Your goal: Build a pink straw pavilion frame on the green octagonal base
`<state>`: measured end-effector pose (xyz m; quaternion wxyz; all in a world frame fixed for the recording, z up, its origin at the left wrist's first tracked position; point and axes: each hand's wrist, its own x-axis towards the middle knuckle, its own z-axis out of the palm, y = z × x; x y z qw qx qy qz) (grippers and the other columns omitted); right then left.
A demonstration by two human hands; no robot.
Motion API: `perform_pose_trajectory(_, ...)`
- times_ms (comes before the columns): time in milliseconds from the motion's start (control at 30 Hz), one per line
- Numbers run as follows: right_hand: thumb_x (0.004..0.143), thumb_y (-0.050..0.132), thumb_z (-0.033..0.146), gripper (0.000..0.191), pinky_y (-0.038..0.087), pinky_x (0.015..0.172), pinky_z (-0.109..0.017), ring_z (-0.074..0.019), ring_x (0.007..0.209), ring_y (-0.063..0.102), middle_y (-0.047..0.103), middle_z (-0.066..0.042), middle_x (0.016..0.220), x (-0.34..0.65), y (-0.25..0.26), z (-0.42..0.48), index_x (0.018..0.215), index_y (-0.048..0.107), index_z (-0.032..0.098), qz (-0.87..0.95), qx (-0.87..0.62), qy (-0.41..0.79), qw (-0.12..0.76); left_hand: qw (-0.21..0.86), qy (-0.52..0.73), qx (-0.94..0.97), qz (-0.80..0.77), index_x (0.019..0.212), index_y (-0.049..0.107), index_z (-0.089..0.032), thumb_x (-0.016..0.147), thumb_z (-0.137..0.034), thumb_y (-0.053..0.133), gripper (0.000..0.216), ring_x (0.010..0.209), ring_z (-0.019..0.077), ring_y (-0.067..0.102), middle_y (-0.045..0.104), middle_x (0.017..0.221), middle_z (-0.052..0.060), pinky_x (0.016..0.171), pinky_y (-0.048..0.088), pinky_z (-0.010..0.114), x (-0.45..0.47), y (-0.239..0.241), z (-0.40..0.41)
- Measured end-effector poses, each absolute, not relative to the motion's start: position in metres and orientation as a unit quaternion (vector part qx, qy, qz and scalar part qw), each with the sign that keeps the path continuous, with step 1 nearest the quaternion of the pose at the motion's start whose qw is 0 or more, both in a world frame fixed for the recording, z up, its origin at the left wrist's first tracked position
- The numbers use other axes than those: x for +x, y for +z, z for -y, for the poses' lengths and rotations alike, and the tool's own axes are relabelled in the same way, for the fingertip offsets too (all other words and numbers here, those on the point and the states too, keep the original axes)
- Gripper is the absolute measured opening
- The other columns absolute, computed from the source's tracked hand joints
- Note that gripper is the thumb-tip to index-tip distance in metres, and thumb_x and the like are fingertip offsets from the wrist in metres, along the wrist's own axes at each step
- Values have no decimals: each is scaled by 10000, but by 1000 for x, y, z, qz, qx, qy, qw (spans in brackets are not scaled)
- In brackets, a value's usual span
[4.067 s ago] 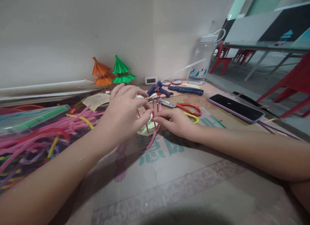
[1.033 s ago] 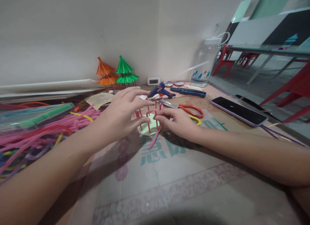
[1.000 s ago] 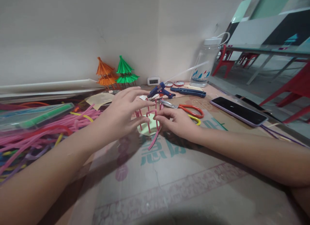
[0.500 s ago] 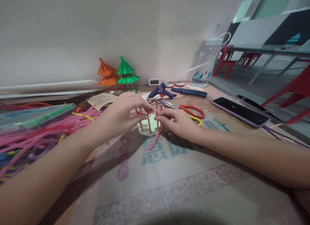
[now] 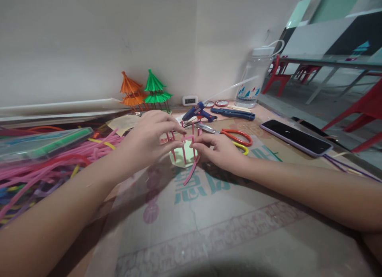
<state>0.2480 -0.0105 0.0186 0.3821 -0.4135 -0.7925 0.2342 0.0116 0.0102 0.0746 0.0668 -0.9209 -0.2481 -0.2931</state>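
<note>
A small frame of pink posts [image 5: 184,152] stands upright on a pale green many-sided base [image 5: 178,159]. My left hand [image 5: 149,136] reaches over its left side, thumb and forefinger a little apart at the top of a front post. A pink pipe cleaner [image 5: 191,173] runs along the frame's front right, its loose end hanging down to the board. My right hand [image 5: 219,152] pinches thumb and forefinger together at the right front post, where the pink strip lies. The fingertips partly hide the frame's upper edge.
Behind the frame lie a blue glue gun [image 5: 197,112] and orange-handled scissors [image 5: 237,137]. Orange [image 5: 130,88] and green paper-like towers [image 5: 155,86] stand by the wall. Pink pipe cleaners [image 5: 98,150] heap up at left; a phone [image 5: 295,137] and a bottle [image 5: 250,78] are at right.
My left forefinger has lifted slightly, widening its gap from the thumb. My right hand and the frame stay nearly where they were.
</note>
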Motion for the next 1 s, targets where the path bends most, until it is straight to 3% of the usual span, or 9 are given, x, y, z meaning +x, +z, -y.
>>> perform_pose_trajectory(133, 982, 612, 320, 227, 447, 701, -280, -161, 747, 624, 745, -38, 822, 248, 19, 11, 919, 760, 160, 792, -413, 239, 381, 91, -297, -919, 242, 930, 780, -236, 989, -375, 663, 191, 965, 225, 658, 729, 1002, 64, 867, 487, 383, 10, 77, -9)
perform_pose_trajectory(567, 978, 599, 322, 234, 432, 667, -272, -149, 709, 597, 726, -27, 789, 248, 19, 11, 923, 756, 159, 788, -416, 249, 379, 117, -278, -921, 245, 837, 749, -247, 988, -349, 651, 207, 919, 227, 659, 762, 950, 38, 863, 473, 398, 14, 82, -5)
perform_pose_trajectory(667, 976, 597, 325, 242, 438, 672, -273, -151, 709, 598, 729, -31, 792, 247, 19, 11, 923, 757, 152, 787, -412, 255, 382, 115, -278, -918, 260, 908, 754, -239, 983, -364, 658, 175, 974, 252, 661, 758, 1003, 58, 894, 487, 420, 14, 81, -2)
perform_pose_trajectory(800, 969, 597, 302, 218, 444, 689, -272, -154, 726, 610, 731, -22, 795, 247, 19, 11, 922, 759, 163, 786, -409, 253, 389, 112, -285, -916, 260, 1182, 744, -267, 995, -387, 635, 248, 1113, 287, 653, 726, 1182, 100, 969, 504, 464, 17, 78, 2)
perform_pose_trajectory(1000, 966, 598, 283, 209, 446, 680, -266, -149, 713, 610, 734, -20, 794, 247, 20, 12, 932, 767, 165, 784, -414, 254, 387, 116, -270, -921, 256, 1108, 786, -321, 1011, -325, 603, 207, 1124, 277, 634, 720, 1173, 74, 1008, 481, 485, 19, 75, 4)
